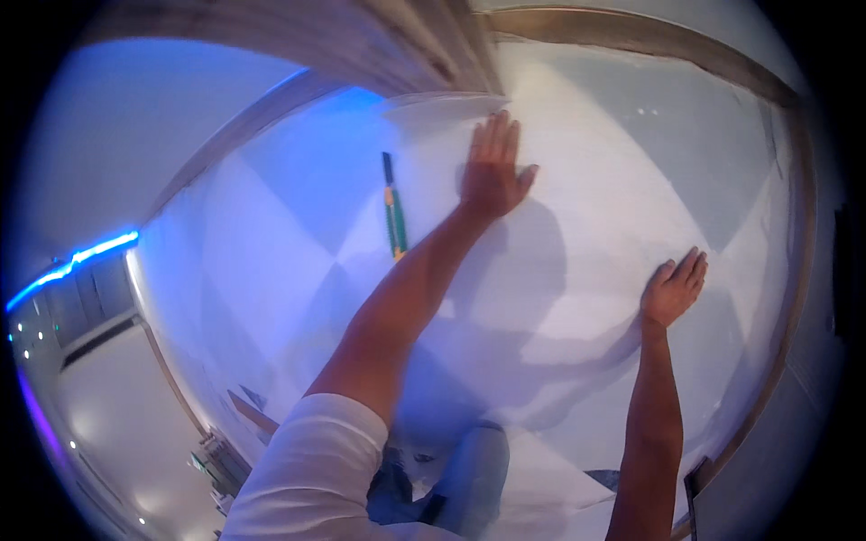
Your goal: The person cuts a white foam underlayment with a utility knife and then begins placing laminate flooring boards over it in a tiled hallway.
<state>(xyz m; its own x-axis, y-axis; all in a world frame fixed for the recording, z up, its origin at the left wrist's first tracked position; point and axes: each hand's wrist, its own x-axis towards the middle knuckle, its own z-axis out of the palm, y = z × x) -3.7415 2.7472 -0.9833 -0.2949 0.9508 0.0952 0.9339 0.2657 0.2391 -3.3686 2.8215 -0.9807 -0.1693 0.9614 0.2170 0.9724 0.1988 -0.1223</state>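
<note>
My left hand (492, 176) lies flat, fingers stretched out, on a white and grey diamond-patterned surface (595, 216). Its fingertips are close to a loose-looking sheet edge (442, 105) beside a wooden beam (424, 45). Farther right and nearer to me, my right hand (677, 288) rests palm down on the same surface, with its fingers straight and mostly together. Neither hand holds anything. A green and yellow utility knife (394, 216) with a dark blade end lies left of my left hand, its near end by my forearm.
Brown wooden edging (631, 32) borders the patterned surface at the far side and right. A blue light strip (104, 246) glows at the left. Small dark triangular pieces (604, 479) lie near my right forearm. My bent knee (478, 469) is at the lower middle.
</note>
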